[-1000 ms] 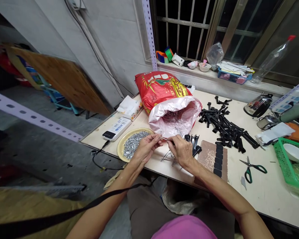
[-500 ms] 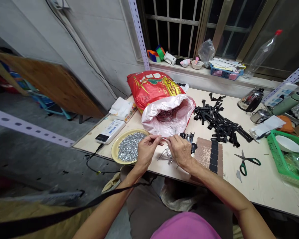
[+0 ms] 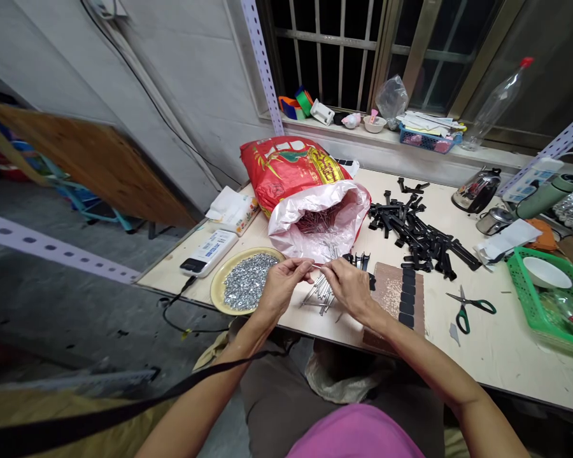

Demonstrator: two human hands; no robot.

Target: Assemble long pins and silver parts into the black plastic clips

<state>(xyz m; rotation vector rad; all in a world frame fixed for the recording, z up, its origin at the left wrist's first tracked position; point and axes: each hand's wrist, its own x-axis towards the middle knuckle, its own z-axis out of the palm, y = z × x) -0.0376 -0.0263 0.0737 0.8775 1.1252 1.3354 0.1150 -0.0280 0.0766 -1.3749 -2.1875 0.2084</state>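
Observation:
My left hand [image 3: 282, 283] is closed in a pinch beside the yellow plate [image 3: 216, 294], which holds many small silver metal pieces [image 3: 248, 280]. Close to its fingertips, my right hand [image 3: 349, 285] is also pinched, over a loose pile of thin metal rods [image 3: 321, 294]. A thin rod seems to span the short gap between the two hands; what the left fingers hold is too small to make out. Just behind the hands lies a red bag [image 3: 291, 168], its white mouth turned toward me, with many thin reddish rods inside.
Black plastic parts [image 3: 420, 232] are heaped right of the bag. Nearer lie a brown board [image 3: 386, 292] with black pads, and green-handled scissors [image 3: 463, 315]. A green basket [image 3: 520, 299] stands far right; a white power bank [image 3: 212, 251] and tissue pack [image 3: 233, 210] lie left.
The view has shifted slightly. Both hands stay pinched close together in nearly the same place, with only small finger movements.

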